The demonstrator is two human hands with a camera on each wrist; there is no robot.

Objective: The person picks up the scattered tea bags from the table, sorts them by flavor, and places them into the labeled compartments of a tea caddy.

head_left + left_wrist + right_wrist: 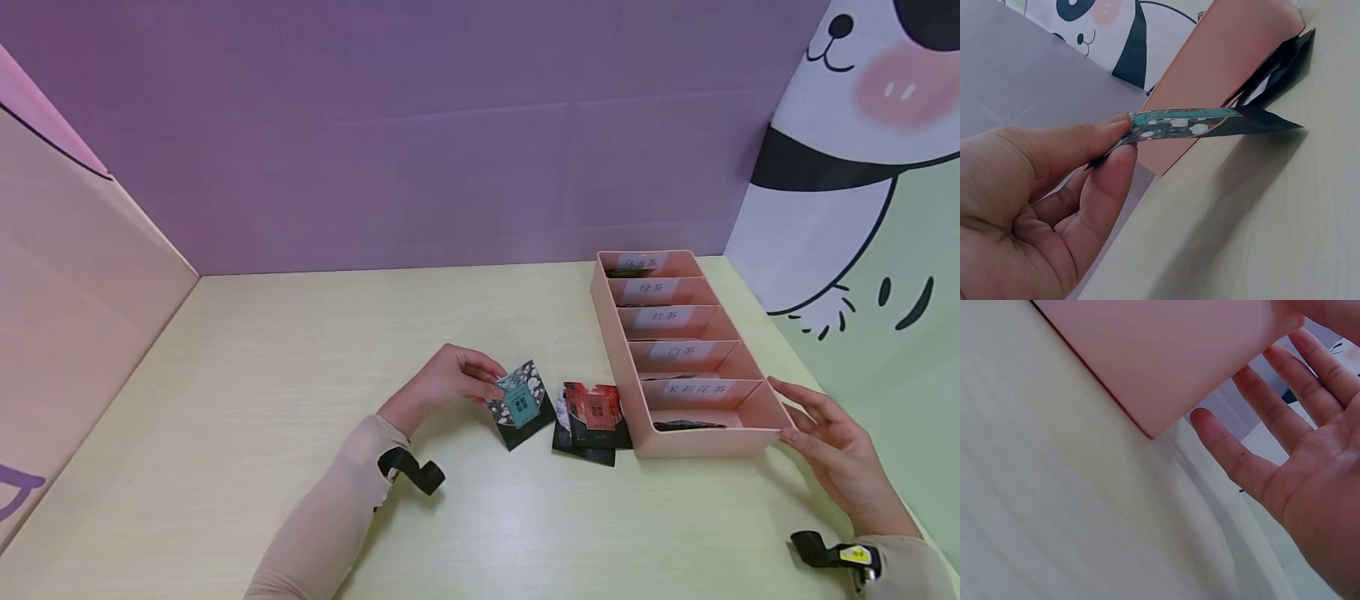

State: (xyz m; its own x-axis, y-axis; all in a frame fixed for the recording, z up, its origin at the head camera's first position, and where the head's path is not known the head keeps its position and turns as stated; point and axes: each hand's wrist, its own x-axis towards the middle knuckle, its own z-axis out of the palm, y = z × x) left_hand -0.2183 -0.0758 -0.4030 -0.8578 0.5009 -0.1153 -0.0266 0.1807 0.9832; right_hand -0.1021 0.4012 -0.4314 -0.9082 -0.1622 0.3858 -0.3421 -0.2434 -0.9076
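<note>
My left hand (453,379) pinches a tea sachet (522,406) between thumb and fingers. The sachet is black with a pale flower pattern and a teal label, and it is held tilted above the table in the left wrist view. Right of it, a red-and-black tea sachet (597,414) lies over another dark one (581,454), against the pink box. My right hand (836,450) is at the near right corner of the pink divided box (716,443). Its thumb touches the box, and the fingers (1260,406) are extended and spread beside the wall.
The box has several compartments in a row, each with a handwritten white label (697,389). A dark sachet (686,425) lies in the nearest one; dark edges show in some others. A purple backdrop (420,150) stands behind the table (262,392), with a panda-print panel (862,242) at right.
</note>
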